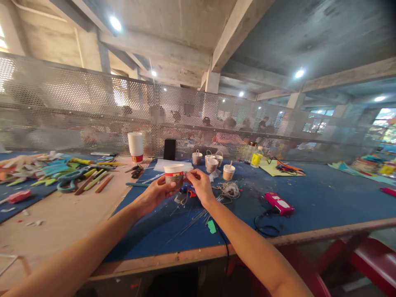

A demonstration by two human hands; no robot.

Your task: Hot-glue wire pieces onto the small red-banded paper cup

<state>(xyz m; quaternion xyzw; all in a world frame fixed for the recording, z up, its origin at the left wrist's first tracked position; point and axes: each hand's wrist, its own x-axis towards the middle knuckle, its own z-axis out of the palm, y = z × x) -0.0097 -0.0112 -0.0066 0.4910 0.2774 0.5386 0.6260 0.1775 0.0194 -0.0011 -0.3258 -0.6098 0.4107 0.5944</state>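
A white paper cup point(173, 169) with a red band has grey-brown twine wound round its lower part. My left hand point(159, 190) is closed round the cup from the left and below, holding it upright above the table. At the cup's right side, my right hand point(199, 183) pinches with thumb and fingers; it appears to hold the twine, though the fingertips partly hide it. Below and behind the hands lies a blue and orange glue gun point(189, 190), partly covered. A loose bundle of twine point(229, 189) lies to the right, near several twine-wrapped cups point(212, 165), some with handles.
Stacked paper cups point(135, 145) stand at the back left near a dark phone point(170, 149). Scissors point(69, 179) and coloured sticks point(93, 181) lie left. To the right are a yellow-labelled bottle point(256, 157) and a pink corded box point(279, 204). A perforated metal screen point(185, 119) closes the back.
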